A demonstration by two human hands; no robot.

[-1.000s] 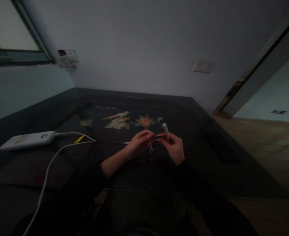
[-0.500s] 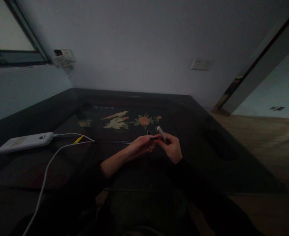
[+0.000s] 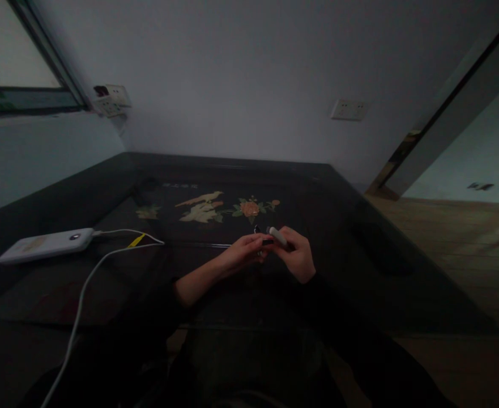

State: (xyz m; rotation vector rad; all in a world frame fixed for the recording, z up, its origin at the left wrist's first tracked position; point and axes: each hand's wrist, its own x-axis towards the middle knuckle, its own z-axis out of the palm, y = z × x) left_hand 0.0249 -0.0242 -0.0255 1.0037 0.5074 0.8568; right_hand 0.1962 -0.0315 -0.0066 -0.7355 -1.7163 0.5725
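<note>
Both hands meet above the dark tabletop (image 3: pixel 338 226). My right hand (image 3: pixel 299 256) is closed around a short whitish rod-shaped object (image 3: pixel 278 236), whose rounded end points up and to the left. My left hand (image 3: pixel 241 253) is closed on a small dark object (image 3: pixel 268 242), pinched at its fingertips and reaching to the right fingers. A tiny dark piece with a shiny edge (image 3: pixel 256 229) sticks up just beyond the left fingers. Dim light and small size hide the exact kind of these things, and the fingers cover much of them.
A white power bank (image 3: pixel 45 246) lies at the left with a white cable (image 3: pixel 81 297) plugged in, bearing a yellow tag (image 3: pixel 136 241). A bird-and-flower picture (image 3: pixel 202 209) decorates the tabletop. Sockets (image 3: pixel 349 110) are on the wall behind.
The whitish rod in my right hand has tipped lower, from steep to more slanted, with its end nearer the left fingers. My left hand has hardly moved.
</note>
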